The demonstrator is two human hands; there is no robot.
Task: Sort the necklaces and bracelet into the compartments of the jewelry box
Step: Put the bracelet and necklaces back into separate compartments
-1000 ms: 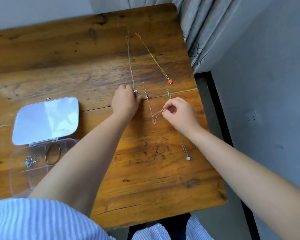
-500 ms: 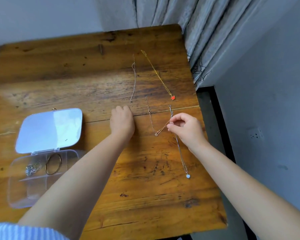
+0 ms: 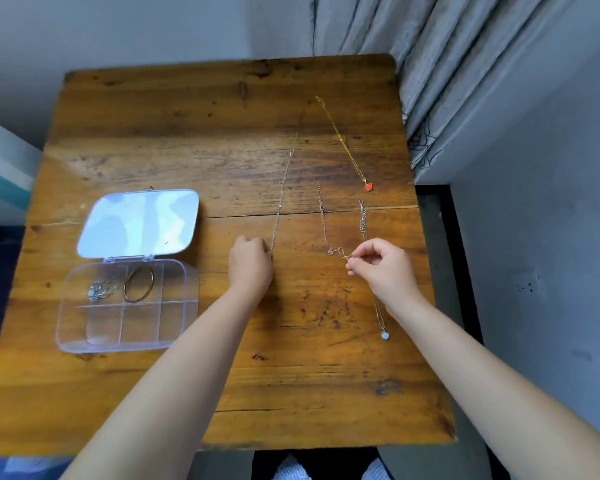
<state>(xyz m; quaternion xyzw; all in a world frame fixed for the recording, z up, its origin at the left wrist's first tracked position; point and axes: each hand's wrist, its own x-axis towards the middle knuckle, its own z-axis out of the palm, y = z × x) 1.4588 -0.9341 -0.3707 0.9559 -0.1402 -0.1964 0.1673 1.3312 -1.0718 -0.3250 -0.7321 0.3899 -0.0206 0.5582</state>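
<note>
A clear jewelry box (image 3: 184,308) lies open at the table's left, lid (image 3: 137,225) flat behind it. One rear compartment holds a silver necklace (image 3: 97,291), the one beside it a gold bracelet (image 3: 138,284). My left hand (image 3: 250,263) is closed on the near end of a thin silver chain (image 3: 282,195) that runs away across the wood. My right hand (image 3: 383,263) pinches a rose-gold chain (image 3: 323,220) at its near end. Under that wrist passes a silver necklace with a pale blue pendant (image 3: 384,336). A gold necklace with a red pendant (image 3: 368,186) lies farther back.
The wooden table (image 3: 222,393) ends just right of the necklaces, with a dark gap, a grey wall and a curtain (image 3: 440,64) beyond. The box's front compartments hold nothing.
Both hands have drawn toward me, each dragging its chain along the wood. The silver chain's far end has slid nearer. The camera has tilted up, showing more of the table.
</note>
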